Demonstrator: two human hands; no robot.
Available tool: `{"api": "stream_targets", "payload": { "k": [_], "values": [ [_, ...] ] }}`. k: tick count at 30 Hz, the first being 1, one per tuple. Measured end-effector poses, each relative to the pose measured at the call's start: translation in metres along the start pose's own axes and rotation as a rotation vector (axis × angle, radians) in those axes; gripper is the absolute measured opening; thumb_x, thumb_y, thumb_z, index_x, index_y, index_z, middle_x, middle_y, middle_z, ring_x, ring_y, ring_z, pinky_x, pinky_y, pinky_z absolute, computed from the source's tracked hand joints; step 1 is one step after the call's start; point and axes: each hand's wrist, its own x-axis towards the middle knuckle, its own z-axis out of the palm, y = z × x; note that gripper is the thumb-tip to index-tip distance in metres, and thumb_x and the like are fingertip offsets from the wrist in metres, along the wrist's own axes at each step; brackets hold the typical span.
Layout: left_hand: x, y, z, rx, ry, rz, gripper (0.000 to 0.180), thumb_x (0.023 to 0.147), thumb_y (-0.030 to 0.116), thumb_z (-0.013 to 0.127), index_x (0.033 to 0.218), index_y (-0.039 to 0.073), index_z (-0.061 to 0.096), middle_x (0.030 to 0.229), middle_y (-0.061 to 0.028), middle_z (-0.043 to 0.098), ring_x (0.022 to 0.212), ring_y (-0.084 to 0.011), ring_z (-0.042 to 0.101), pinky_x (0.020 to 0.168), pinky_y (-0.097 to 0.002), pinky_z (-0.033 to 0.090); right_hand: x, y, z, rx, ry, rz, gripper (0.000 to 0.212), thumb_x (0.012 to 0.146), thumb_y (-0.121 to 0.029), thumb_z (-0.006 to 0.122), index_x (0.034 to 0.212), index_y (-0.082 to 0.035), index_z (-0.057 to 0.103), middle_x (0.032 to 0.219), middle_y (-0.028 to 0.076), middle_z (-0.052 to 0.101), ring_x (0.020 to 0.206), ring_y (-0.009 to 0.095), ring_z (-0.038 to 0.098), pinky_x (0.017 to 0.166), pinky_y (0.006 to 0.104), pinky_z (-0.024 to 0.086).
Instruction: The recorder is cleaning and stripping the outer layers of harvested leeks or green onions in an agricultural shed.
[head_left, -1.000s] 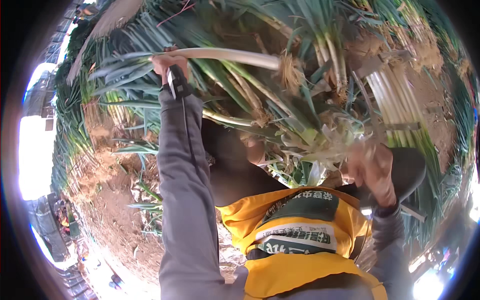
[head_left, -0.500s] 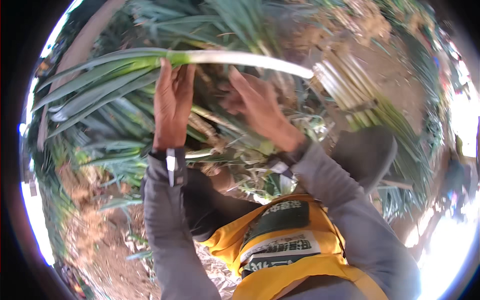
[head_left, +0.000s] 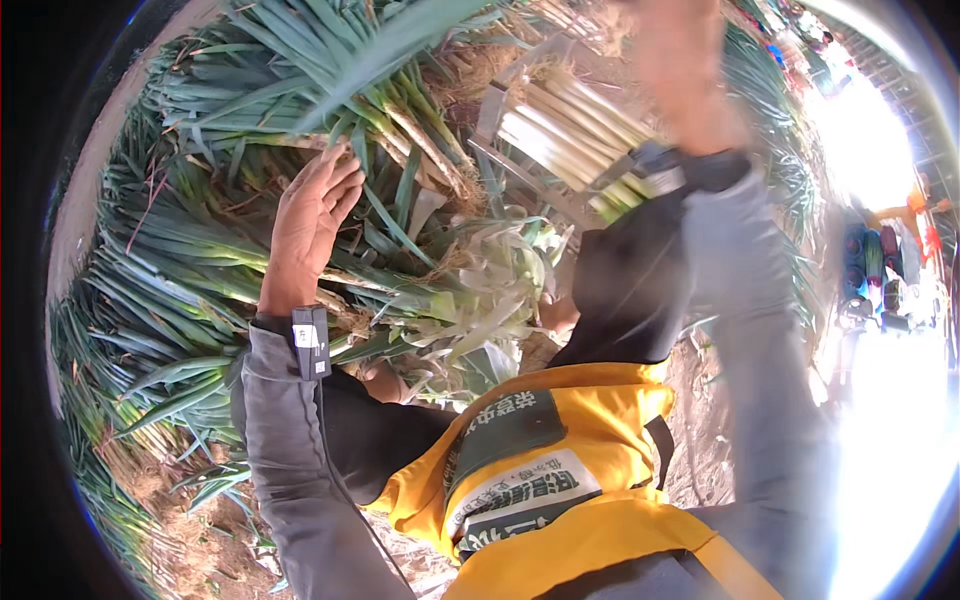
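My left hand (head_left: 310, 225) is raised over the pile of long green onions (head_left: 190, 255), fingers stretched out and nothing gripped in them. A leaf tip brushes close by its fingertips. My right hand (head_left: 685, 75) reaches up at the top right, smeared by motion; its fingers run past the upper edge of the picture. A broad green onion leaf (head_left: 400, 55) sweeps across the top, blurred, and its other end is out of view. Below and left of my right hand, several peeled green onions (head_left: 575, 135) with white stalks lie side by side in a metal frame (head_left: 490, 110).
Unpeeled green onions with rooty ends (head_left: 425, 145) are heaped at the top left. Stripped pale leaves (head_left: 480, 290) lie between my legs. More green onions (head_left: 750, 110) line the right side. Soil (head_left: 215, 540) shows at the lower left.
The green onion across my hands has left my left hand, which moved slightly left and down. My right hand has swung up and right, and the view has shifted.
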Motion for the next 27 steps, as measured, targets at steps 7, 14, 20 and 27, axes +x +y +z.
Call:
{"api": "stream_targets", "payload": {
  "k": [7,14,20,27],
  "values": [
    [0.036,-0.041,0.000,0.079,0.005,-0.077,0.035,0.098,0.027,0.069,0.128,0.008,0.065,0.116,-0.0064,0.070,0.105,-0.0168,0.066,0.094,-0.0313,0.053,0.066,-0.017,-0.189,-1.315,-0.026,-0.323,0.027,0.089,-0.027,0.073,0.096,-0.002,0.068,0.075,0.008,0.065,0.075,0.016,0.066,0.061,0.0356,0.050],
    [0.054,-0.089,-0.003,0.073,0.066,-0.189,0.027,0.096,0.021,0.071,0.118,0.006,0.069,0.098,-0.0066,0.074,0.084,-0.0166,0.070,0.074,-0.0281,0.056,-0.067,0.111,-0.224,-1.315,-1.038,-0.095,0.026,0.079,-0.018,0.066,0.102,-0.006,0.063,0.095,0.016,0.066,0.083,0.037,0.065,0.071,0.0492,0.052],
    [0.087,-0.161,0.042,0.336,-0.101,-0.238,0.026,0.096,0.013,0.071,0.119,0.004,0.067,0.107,-0.0075,0.068,0.094,-0.0137,0.066,0.083,-0.0280,0.056,-0.144,0.183,-0.229,-0.891,-1.134,0.250,0.033,0.087,-0.029,0.065,0.103,-0.001,0.059,0.098,0.020,0.058,0.088,0.040,0.060,0.081,0.0481,0.049],
    [0.144,-0.214,0.157,-0.033,-0.211,-0.305,0.030,0.101,0.020,0.064,0.124,0.001,0.059,0.109,-0.0080,0.065,0.099,-0.0152,0.065,0.090,-0.0297,0.057,-0.135,0.230,-0.171,-0.794,-1.162,0.319,0.039,0.089,-0.031,0.066,0.111,0.000,0.060,0.109,0.021,0.059,0.099,0.041,0.060,0.087,0.0484,0.048]
  ]
}}
